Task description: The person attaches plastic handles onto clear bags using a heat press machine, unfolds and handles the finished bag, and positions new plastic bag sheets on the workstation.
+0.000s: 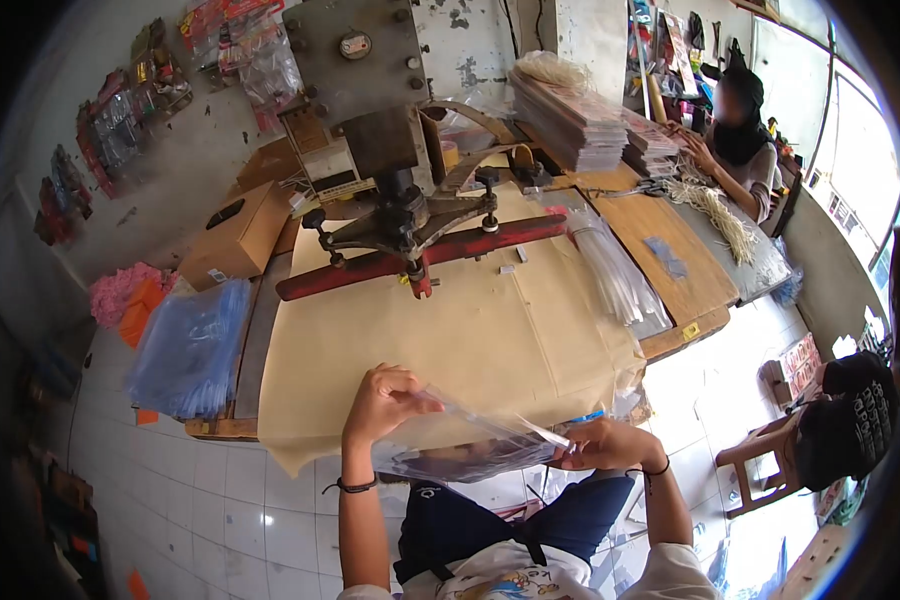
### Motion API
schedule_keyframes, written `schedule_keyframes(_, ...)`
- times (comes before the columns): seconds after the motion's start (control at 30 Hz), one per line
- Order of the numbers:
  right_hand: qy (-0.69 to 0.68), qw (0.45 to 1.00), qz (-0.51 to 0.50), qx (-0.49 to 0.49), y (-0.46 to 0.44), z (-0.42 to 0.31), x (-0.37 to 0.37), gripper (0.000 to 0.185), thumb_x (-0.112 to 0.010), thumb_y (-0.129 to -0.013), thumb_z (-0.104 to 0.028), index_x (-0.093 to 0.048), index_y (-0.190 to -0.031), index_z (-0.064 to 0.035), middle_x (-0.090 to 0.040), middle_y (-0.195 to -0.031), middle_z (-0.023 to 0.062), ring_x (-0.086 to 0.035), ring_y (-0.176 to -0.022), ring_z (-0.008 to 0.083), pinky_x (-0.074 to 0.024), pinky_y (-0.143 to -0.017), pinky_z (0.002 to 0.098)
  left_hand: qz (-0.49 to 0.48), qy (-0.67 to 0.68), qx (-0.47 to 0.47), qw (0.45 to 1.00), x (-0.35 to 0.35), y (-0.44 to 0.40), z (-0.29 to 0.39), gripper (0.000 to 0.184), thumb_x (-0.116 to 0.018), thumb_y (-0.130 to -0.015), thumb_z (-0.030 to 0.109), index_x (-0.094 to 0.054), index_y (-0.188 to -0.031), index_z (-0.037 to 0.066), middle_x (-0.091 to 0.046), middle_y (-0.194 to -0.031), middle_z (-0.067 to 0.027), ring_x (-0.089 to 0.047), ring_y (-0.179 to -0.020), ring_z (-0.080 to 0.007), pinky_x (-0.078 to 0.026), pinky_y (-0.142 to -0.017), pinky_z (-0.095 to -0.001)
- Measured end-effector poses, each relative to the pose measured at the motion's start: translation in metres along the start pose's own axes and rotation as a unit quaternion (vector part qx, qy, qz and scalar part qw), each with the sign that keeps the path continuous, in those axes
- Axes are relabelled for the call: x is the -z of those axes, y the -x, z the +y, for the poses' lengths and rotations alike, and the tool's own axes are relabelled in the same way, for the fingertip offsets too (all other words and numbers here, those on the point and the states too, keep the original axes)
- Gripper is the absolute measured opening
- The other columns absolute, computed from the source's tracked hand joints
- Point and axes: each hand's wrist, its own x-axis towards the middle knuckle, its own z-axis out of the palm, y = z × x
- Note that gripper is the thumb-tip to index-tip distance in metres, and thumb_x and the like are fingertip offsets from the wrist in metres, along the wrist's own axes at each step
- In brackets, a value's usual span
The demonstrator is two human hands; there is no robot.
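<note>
A clear plastic sheet (465,440) is stretched between my two hands, just over the table's front edge and above my lap. My left hand (380,402) pinches its left end between thumb and fingers. At the other end, my right hand (607,444) grips the sheet's folded right side. Whether the sheet is a single layer or a bag, I cannot tell. A small blue item (588,416) lies beside my right hand. Beyond both hands, brown paper (420,345) covers the tabletop beneath a machine's red bar (470,245).
Blue-tinted plastic sheets (192,345) are stacked at the left, near a cardboard box (238,236). Clear plastic strips (610,270) lie on the right. Behind them rises a tall stack of flat packs (570,115). Another person (740,130) sits at the far right. A wooden stool (760,455) stands right.
</note>
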Motion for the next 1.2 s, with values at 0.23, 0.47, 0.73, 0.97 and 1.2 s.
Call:
schedule_keyframes(0.23,0.097,0.990,0.085,-0.061,-0.014,0.011,-0.027,0.045,-0.073,-0.093,-0.031,-0.061,-0.128,-0.0055,-0.069,-0.080,0.0139,-0.069,-0.071,0.0296,-0.0554,-0.069,0.0365,0.008,0.000,0.023,1.000,-0.004,-0.002,0.012,0.028,-0.089,-0.069,0.027,-0.067,-0.064,0.010,-0.060,-0.063,0.0018,-0.051,-0.064,-0.0154,-0.037,-0.073,-0.0305)
schedule_keyframes(0.47,0.235,0.960,0.118,0.093,-0.067,0.080,-0.067,0.044,-0.073,-0.089,-0.036,-0.065,-0.126,-0.0124,-0.069,-0.109,0.0170,-0.065,-0.103,0.0388,-0.0517,-0.089,0.0475,-0.010,-0.004,-0.045,0.999,-0.003,-0.004,0.008,0.027,-0.088,-0.072,0.029,-0.069,-0.065,0.011,-0.065,-0.065,0.0034,-0.058,-0.065,-0.0146,-0.040,-0.071,-0.0299)
schedule_keyframes(0.73,0.153,0.964,0.204,0.079,-0.046,0.118,-0.088,0.028,-0.075,-0.086,-0.022,-0.073,-0.106,-0.0026,-0.070,-0.116,0.0173,-0.061,-0.116,0.0374,-0.0497,-0.100,0.0432,0.036,0.056,0.057,0.996,-0.006,0.003,-0.005,0.017,-0.083,-0.080,0.019,-0.073,-0.073,0.007,-0.066,-0.065,-0.0026,-0.059,-0.063,-0.0153,-0.042,-0.070,-0.0316)
schedule_keyframes(0.97,0.239,0.932,0.268,-0.041,0.049,0.114,-0.043,0.026,-0.072,-0.072,0.001,-0.074,-0.098,-0.0028,-0.074,-0.100,0.0154,-0.069,-0.093,0.0371,-0.0549,-0.087,0.0410,0.056,0.105,0.123,0.985,-0.011,0.002,0.003,0.022,-0.074,-0.091,0.016,-0.071,-0.077,-0.001,-0.069,-0.069,-0.0055,-0.064,-0.065,-0.0110,-0.050,-0.063,-0.0252)
schedule_keyframes(1.2,0.094,0.839,0.495,-0.206,0.119,0.093,-0.036,0.025,-0.069,-0.074,0.006,-0.074,-0.098,0.0007,-0.075,-0.099,0.0152,-0.072,-0.094,0.0262,-0.0541,-0.081,0.0330,0.053,0.070,0.147,0.985,-0.011,0.000,0.009,0.026,-0.072,-0.093,0.017,-0.069,-0.078,-0.004,-0.068,-0.071,-0.0064,-0.065,-0.067,-0.0104,-0.050,-0.062,-0.0246)
